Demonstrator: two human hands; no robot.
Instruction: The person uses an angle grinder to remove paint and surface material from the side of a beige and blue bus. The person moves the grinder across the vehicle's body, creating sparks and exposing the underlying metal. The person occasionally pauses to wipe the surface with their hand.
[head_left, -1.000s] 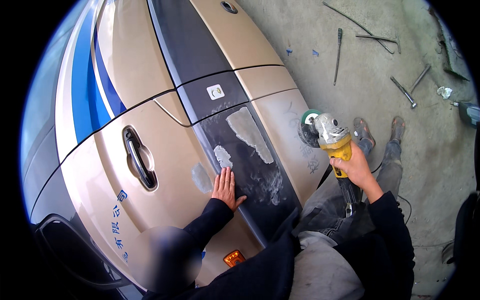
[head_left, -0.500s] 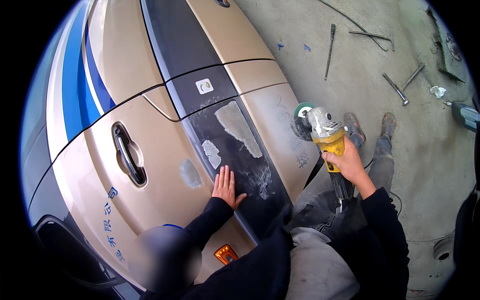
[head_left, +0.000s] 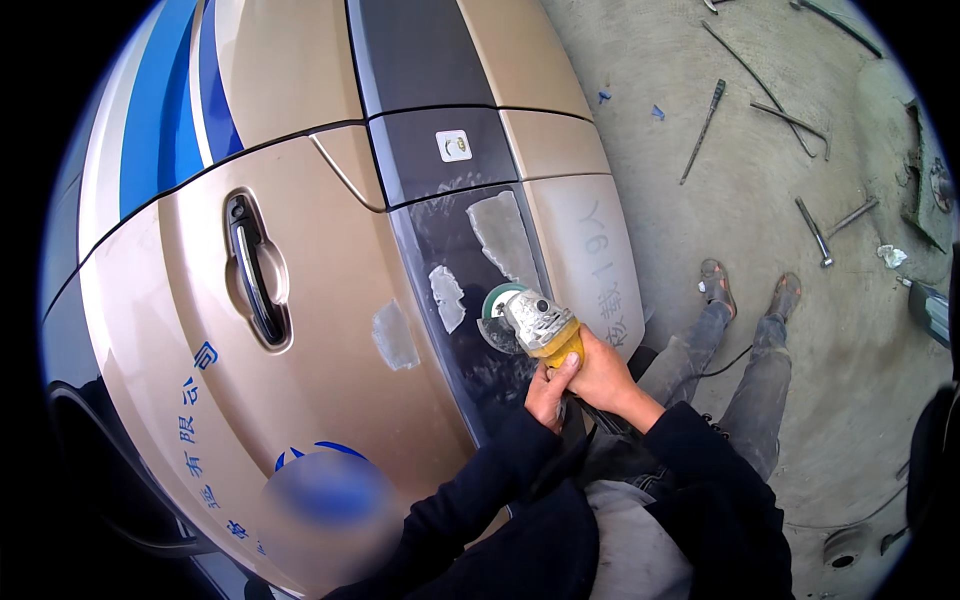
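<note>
Both my hands are wrapped round a yellow-and-grey angle grinder (head_left: pixel 541 326). My right hand (head_left: pixel 606 378) grips its yellow body, and my left hand (head_left: pixel 549 396) closes on it from the other side, thumb on top. The green-edged disc (head_left: pixel 492 302) is over the dark lower band (head_left: pixel 462 240) of the vehicle door; I cannot tell whether it touches. Just beyond the disc lies a large bare grey patch (head_left: pixel 502 236). A smaller patch (head_left: pixel 447 298) sits left of it, and another (head_left: pixel 395 335) is on the beige door panel (head_left: pixel 330 250).
A black door handle (head_left: pixel 253 270) sits in the door at left. My feet (head_left: pixel 717 282) stand on the concrete floor at right. Beyond them lie a hammer (head_left: pixel 822 240), several metal bars (head_left: pixel 704 132) and a crumpled white scrap (head_left: pixel 891 256). A cable (head_left: pixel 725 366) runs by my legs.
My left hand has left the door panel and taken hold of the grinder. The grinder has moved left and nearer, from over the light lower panel to over the dark band.
</note>
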